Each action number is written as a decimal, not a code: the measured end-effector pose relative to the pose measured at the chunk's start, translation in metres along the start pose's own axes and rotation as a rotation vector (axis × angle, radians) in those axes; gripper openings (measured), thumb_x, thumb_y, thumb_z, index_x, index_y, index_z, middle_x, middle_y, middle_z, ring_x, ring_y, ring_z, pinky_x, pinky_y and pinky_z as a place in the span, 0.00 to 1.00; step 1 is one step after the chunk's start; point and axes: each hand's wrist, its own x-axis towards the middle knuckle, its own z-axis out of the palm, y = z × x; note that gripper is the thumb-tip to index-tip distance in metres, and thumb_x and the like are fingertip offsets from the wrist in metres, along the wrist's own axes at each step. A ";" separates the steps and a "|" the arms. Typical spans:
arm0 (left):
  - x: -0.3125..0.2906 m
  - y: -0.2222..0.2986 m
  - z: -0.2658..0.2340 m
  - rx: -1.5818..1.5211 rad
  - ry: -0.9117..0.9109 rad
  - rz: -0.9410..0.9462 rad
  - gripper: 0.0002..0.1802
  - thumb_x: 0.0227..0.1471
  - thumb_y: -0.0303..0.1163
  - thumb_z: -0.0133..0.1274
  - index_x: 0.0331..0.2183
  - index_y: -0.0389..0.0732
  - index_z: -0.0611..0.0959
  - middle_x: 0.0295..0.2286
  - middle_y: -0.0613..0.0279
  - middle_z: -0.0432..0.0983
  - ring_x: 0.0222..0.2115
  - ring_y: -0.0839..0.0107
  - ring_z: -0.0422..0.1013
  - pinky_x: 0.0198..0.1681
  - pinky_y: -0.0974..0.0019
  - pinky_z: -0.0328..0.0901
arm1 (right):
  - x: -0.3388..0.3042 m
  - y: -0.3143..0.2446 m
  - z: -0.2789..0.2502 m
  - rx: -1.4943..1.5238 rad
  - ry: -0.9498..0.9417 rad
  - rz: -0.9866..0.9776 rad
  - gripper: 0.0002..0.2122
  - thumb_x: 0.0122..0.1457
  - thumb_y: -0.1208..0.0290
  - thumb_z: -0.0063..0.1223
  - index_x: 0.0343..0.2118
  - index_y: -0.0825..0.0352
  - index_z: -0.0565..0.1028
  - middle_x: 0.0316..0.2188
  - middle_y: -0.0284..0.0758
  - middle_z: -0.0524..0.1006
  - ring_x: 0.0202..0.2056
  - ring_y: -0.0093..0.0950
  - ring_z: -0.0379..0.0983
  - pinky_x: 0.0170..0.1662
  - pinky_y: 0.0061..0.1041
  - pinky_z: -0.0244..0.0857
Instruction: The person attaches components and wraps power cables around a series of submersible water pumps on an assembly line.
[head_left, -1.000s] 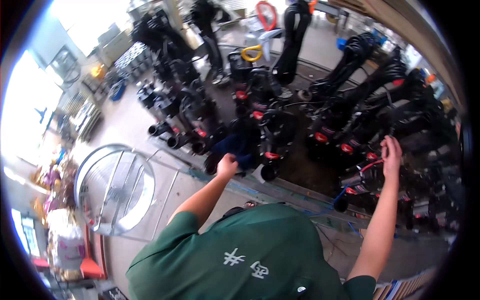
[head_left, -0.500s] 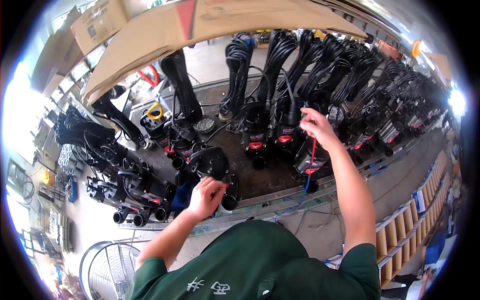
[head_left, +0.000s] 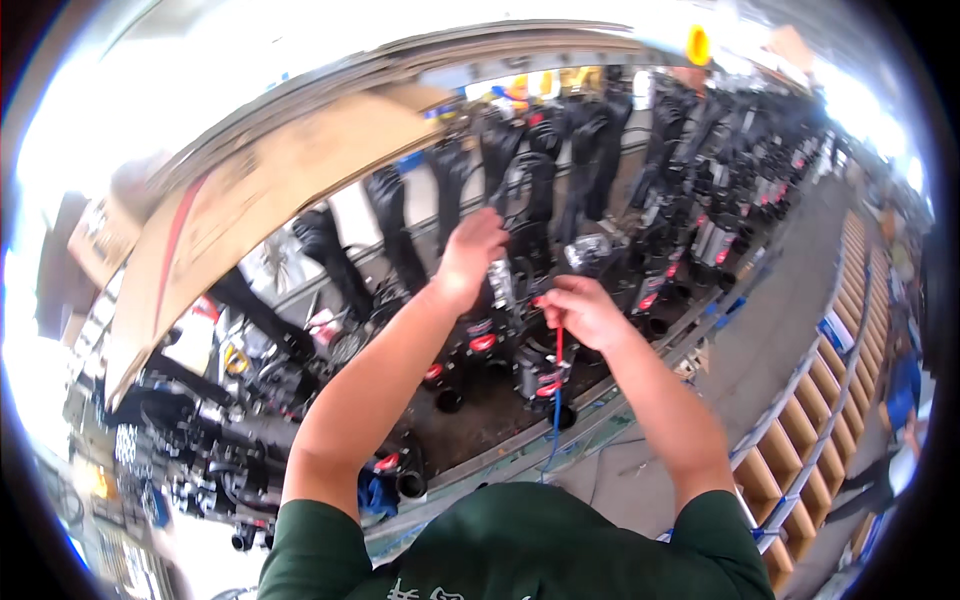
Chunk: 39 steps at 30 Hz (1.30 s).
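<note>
My right hand (head_left: 583, 308) is closed on a slim red tube (head_left: 559, 345), from which a thin blue hose (head_left: 556, 405) runs down over the bench edge. A red tip pokes out at its fingers. Just below stands a black pump (head_left: 537, 372) with a red label. Reaching farther, my left hand (head_left: 475, 255) is at the upper part of another black pump (head_left: 482, 335), beside shiny clear material (head_left: 502, 283). Its fingers are smeared, so what they touch is unclear. Bundles of black cable (head_left: 540, 185) rise behind the pumps.
Rows of similar pumps (head_left: 690, 235) fill the bench to the right. More pumps (head_left: 225, 475) stand at the lower left. A cardboard sheet (head_left: 270, 200) hangs over the far left side. Wooden compartments (head_left: 790, 440) line the right, and a blue cloth (head_left: 378, 493) lies near the front edge.
The view has swung right. My left hand has left the pump at the near edge and reached forward to another. My right hand still holds the red tube, now closer to the left hand.
</note>
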 end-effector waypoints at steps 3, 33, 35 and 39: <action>0.082 -0.046 -0.015 0.636 0.335 0.023 0.37 0.66 0.57 0.43 0.63 0.37 0.69 0.56 0.44 0.72 0.54 0.51 0.70 0.60 0.55 0.62 | 0.000 0.001 -0.010 0.030 0.070 -0.003 0.10 0.58 0.74 0.64 0.40 0.66 0.74 0.31 0.34 0.80 0.29 0.24 0.76 0.31 0.26 0.73; -0.004 -0.085 -0.085 0.860 0.349 0.074 0.13 0.66 0.38 0.49 0.31 0.40 0.75 0.24 0.68 0.68 0.22 0.76 0.62 0.26 0.68 0.58 | 0.095 0.040 0.016 -0.073 0.193 -0.180 0.09 0.62 0.71 0.57 0.43 0.65 0.71 0.26 0.30 0.75 0.22 0.17 0.66 0.22 0.21 0.57; -0.024 -0.068 -0.068 0.613 0.272 -0.076 0.14 0.67 0.40 0.50 0.30 0.42 0.76 0.24 0.69 0.70 0.21 0.78 0.63 0.23 0.71 0.57 | 0.090 0.038 0.015 -0.101 0.191 -0.181 0.10 0.61 0.72 0.57 0.44 0.66 0.71 0.28 0.31 0.76 0.25 0.18 0.69 0.25 0.21 0.61; -0.044 -0.027 -0.034 0.141 0.083 -0.323 0.20 0.66 0.50 0.52 0.31 0.44 0.78 0.25 0.69 0.74 0.17 0.80 0.64 0.18 0.74 0.58 | 0.105 0.053 0.015 -0.229 0.170 -0.388 0.17 0.61 0.75 0.59 0.51 0.70 0.69 0.34 0.34 0.76 0.32 0.20 0.74 0.36 0.23 0.69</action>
